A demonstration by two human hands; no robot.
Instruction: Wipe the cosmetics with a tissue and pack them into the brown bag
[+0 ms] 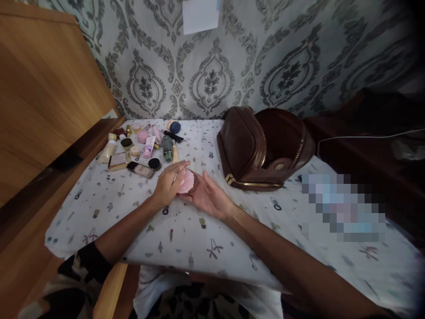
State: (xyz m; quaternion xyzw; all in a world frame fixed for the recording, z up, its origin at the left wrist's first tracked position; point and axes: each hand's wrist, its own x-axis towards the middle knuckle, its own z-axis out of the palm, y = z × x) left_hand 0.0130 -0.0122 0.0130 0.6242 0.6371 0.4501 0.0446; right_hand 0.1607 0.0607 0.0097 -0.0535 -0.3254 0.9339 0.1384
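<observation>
Low over the table, a round pink compact [187, 181] with a gold-coloured rim sits between my two hands. My left hand [168, 185] grips it from the left, thumb against its face. From the right, the fingers of my right hand [210, 195] reach beneath the compact and hold it, palm turned up and thumb raised. Just beyond my left hand are a round black-lidded jar [154, 164], a foundation bottle [141, 169] and a makeup brush [175, 151]. A green-capped dark bottle [168, 148] stands out among the other cosmetics.
A brown leather bag [245, 141] gapes unzipped at the back right. Several cosmetics, including a pink-and-white tube [149, 147] and a rectangular palette [118, 160], lie at the back left. A wooden panel [43, 84] borders the left side; a pixelated patch covers something at right.
</observation>
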